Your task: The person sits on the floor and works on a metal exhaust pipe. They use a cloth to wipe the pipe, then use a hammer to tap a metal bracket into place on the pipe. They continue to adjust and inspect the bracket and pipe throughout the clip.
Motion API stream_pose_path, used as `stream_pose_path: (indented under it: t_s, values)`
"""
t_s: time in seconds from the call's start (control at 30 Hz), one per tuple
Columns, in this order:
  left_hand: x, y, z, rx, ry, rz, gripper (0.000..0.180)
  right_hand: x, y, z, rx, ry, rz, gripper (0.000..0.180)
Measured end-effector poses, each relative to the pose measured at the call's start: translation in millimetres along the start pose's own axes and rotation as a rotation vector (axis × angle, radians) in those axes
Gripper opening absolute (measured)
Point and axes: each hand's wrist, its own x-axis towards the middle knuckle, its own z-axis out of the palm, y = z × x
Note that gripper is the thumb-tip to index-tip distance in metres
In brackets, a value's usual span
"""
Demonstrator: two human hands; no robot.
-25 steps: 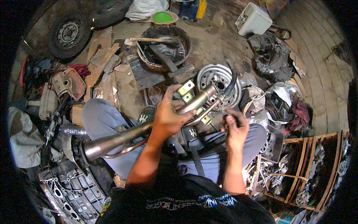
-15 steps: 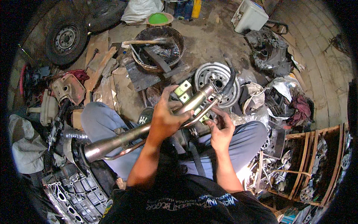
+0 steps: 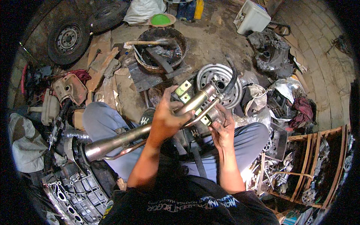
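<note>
A long metal pipe [image 3: 118, 142] lies slantwise across my lap, its wide end at the lower left and its narrower end up to the right. Alongside it runs a thinner tube [image 3: 131, 150] tipped with a black rubber hose [image 3: 233, 79]. My left hand [image 3: 165, 122] is wrapped round the pipe near its middle. Yellowish bracket plates with holes stick out on both sides: an upper bracket [image 3: 183, 90] beyond my left fingers and a lower bracket [image 3: 205, 119] beside my right hand [image 3: 224, 131]. The right thumb and fingers are closed at that lower bracket, partly hiding it.
A silver wheel rim [image 3: 204, 71] lies just past the pipe's narrow end. Farther off stands a round black pan [image 3: 180, 62] with a wooden-handled brush across it. An engine block [image 3: 80, 195] sits lower left, a wooden rack of parts [image 3: 300, 165] lower right. A tyre [image 3: 67, 56] leans far left.
My right hand has turned slightly, and its thumb and fingers have drawn in at the lower bracket. The left hand and the pipe have barely moved.
</note>
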Motion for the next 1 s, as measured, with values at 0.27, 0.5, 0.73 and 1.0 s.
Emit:
stream_pose_path:
  t_s: [0.27, 0.5, 0.73, 1.0]
  values:
    - [-1, 6, -3, -0.060, -0.025, -0.061, 0.081, 7, 6, -7, 0.230, -0.063, 0.122, 0.071]
    - [-4, 7, -2, 0.067, -0.041, 0.123, 0.081, 16, 8, -24, 0.332, 0.036, 0.021, 0.054]
    - [-4, 4, 0, -0.013, -0.037, 0.181, 0.055, 28, 11, -6, 0.487, 0.196, -0.019, 0.051]
    - [-3, 25, -5, -0.088, -0.035, -0.020, 0.086, 46, 56, -62, 1.023, 0.223, 0.196, 0.030]
